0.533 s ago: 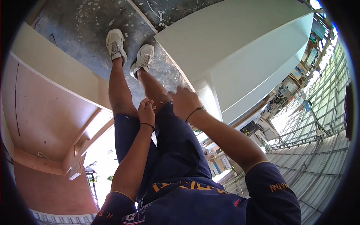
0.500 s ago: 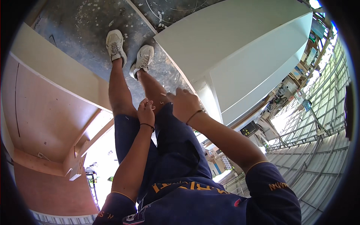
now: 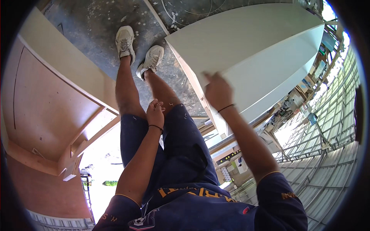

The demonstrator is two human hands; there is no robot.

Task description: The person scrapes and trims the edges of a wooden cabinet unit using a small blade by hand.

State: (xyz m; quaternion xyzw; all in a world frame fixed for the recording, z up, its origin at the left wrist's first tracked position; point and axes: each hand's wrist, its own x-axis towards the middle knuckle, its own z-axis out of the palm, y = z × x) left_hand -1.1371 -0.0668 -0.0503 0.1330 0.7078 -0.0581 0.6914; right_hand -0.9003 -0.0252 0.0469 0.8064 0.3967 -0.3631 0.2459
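Note:
My left hand point(image 3: 155, 112) is held in front of my knees, its fingers curled in. Whatever lies inside them is too small or hidden to name. Over the corner of a large white box-shaped cabinet point(image 3: 262, 73) on my right hovers my right hand point(image 3: 219, 93). Motion smears its fingertips, so I cannot make out a held thing, nor whether it touches the panel. The cabinet's top face is pale grey-green and its side white, with a raw wooden edge toward me.
On my left stands an open wooden carcass point(image 3: 54, 104) with a pale outer panel and brown inside faces. A paint-spotted concrete floor point(image 3: 104, 19) lies under my shoes. Thin white cable curls at the top. Cluttered shelving point(image 3: 296, 92) stands far right.
My right hand has moved right, from beside my left hand to over the white cabinet. My left hand stays near my knees, still curled. The view has shifted slightly.

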